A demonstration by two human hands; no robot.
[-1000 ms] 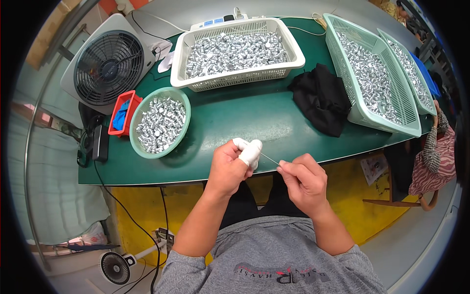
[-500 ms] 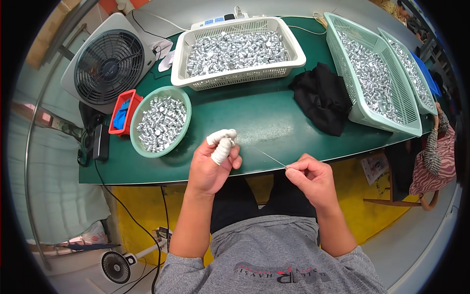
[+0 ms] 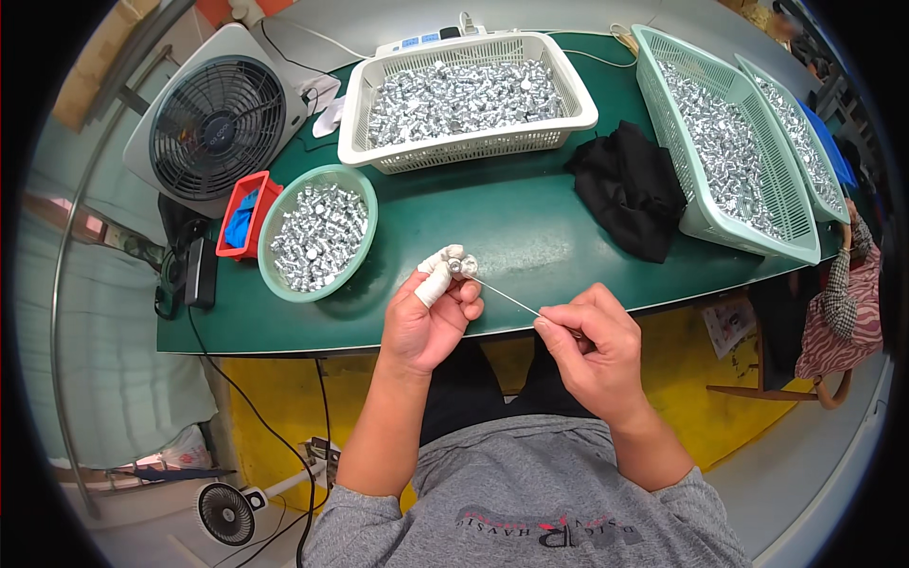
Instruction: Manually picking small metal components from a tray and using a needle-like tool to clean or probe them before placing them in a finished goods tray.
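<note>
My left hand (image 3: 431,308), its thumb and forefinger wrapped in white finger covers, pinches a small silvery metal part (image 3: 455,266) above the table's front edge. Between the thumb and fingers of my right hand (image 3: 597,350) is a thin metal rod (image 3: 507,297). The rod's far end reaches the part in my left hand; whether it enters the part I cannot tell. Nearest to my left hand stands a round pale green bowl (image 3: 370,248) filled with similar silvery parts (image 3: 320,237).
On the green table (image 3: 454,208) stand a white basket (image 3: 473,147) and a pale green basket (image 3: 729,232), both full of metal parts. Black cloth (image 3: 627,189) lies right of centre. A red box (image 3: 234,248) and a fan (image 3: 218,128) are left. Another person's sleeve (image 3: 838,275) shows far right.
My hands have come closer together. The rod's tip now meets the part in my left hand, which has turned so that the part's round end shows.
</note>
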